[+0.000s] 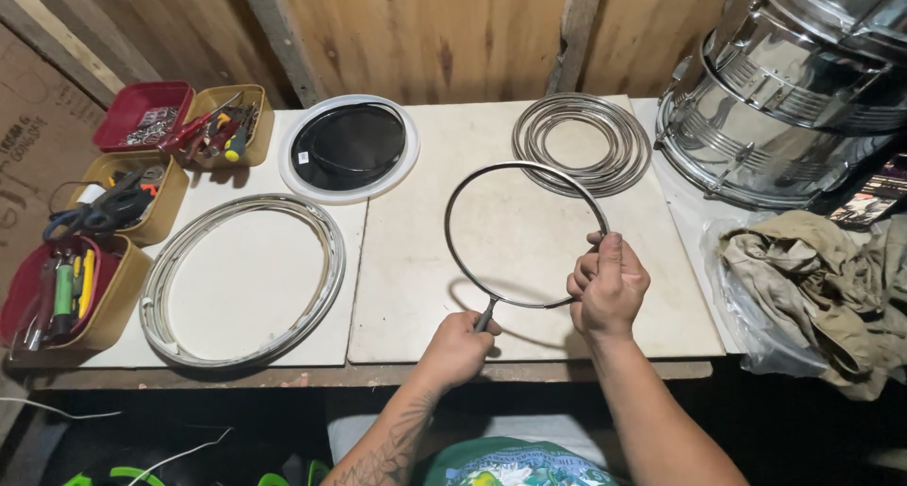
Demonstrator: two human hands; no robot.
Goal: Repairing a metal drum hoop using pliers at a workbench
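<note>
- Thin metal hoop (525, 233) is being held just above the bench top (416, 288), centre-right of the view.
- Left hand (460, 346) is clamping the hoop at approx 7 o'clock, fingers closed.
- Right hand (607, 286) is gripping the rim at approx 4 o'clock, fist shut.
- Stack of rings (582, 143) is lying at 1 o'clock of the hoop; wide chrome rim (243, 278) at 9 o'clock.

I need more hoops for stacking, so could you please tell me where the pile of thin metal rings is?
In the head view, the pile of thin metal rings lies at the table's far right, between the black drumhead and the chrome drums.
</note>
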